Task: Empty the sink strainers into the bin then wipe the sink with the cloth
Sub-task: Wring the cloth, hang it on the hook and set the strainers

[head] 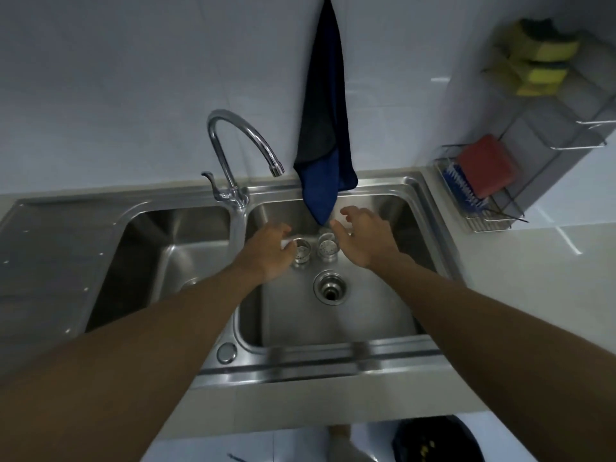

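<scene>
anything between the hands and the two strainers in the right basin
Nothing visible. The left hand is right beside the left strainer and the right hand beside the right strainer; the blue cloth hangs behind them, not between.

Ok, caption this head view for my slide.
Left hand and right hand reach for two perforated metal strainers in the steel sink, dark-blue cloth hanging above.

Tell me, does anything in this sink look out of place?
Yes. Two strainers stand loose on the right basin floor, behind the open drain rather than seated in one. The hanging blue cloth dips into the basin.
</scene>
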The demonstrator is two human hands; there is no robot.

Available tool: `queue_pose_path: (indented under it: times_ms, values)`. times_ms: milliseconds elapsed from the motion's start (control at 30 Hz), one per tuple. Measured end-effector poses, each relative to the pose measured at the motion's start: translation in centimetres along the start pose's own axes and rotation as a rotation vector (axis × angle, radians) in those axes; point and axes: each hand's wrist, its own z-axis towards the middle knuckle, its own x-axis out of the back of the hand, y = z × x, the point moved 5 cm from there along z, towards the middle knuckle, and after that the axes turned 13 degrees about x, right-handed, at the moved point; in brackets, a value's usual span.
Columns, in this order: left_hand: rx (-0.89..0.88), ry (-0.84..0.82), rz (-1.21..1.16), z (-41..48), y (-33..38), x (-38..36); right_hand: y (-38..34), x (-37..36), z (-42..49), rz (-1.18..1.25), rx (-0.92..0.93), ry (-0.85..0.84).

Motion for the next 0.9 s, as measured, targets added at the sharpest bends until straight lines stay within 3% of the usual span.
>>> queue_pose_path:
  times_ms: [300,567,800,900]
  values:
    - [0.163,-0.016,-0.111,5.5,-5.1,-7.6,5.3,-8.9,1.4,0.127,-0.096,-0.054]
    - [0.227,-0.004,-0.102,12.3,-8.4,-13.3,9.6,-18.2,4.6,0.203,-0.168,-0.215]
    - [0.184,0.003,-0.015,17.2,-10.5,-15.9,9.1,-24.7,7.5,0.284,-0.006,-0.311]
    - [0.208,-0.070,0.030,18.8,-11.0,-17.6,9.2,-26.5,8.1,0.254,-0.018,-0.338]
